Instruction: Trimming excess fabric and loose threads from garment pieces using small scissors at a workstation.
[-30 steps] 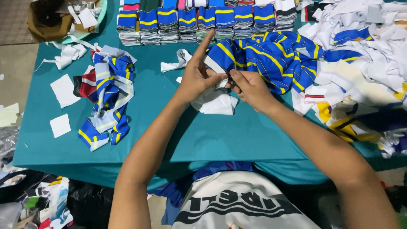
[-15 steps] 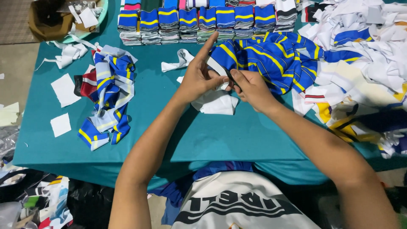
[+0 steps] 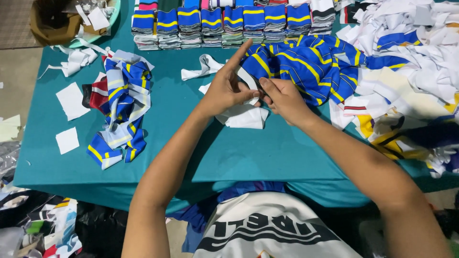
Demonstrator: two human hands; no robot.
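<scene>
My left hand (image 3: 225,90) and my right hand (image 3: 285,99) meet at the middle of the teal table (image 3: 267,157). Both pinch the near edge of a blue fabric piece with yellow stripes (image 3: 306,64). My left index finger sticks up and away from the cloth. A small dark item shows between my fingertips; I cannot tell what it is. White fabric pieces (image 3: 245,117) lie just under my hands.
Neat stacks of folded striped pieces (image 3: 224,26) line the far edge. A loose blue, white and yellow pile (image 3: 119,107) lies at the left, near white paper squares (image 3: 71,100). A big heap of white scraps (image 3: 411,52) fills the right side. A brown basket (image 3: 50,21) stands at the far left.
My hands stay together on the striped piece with only small finger movements. Nothing else on the table has moved.
</scene>
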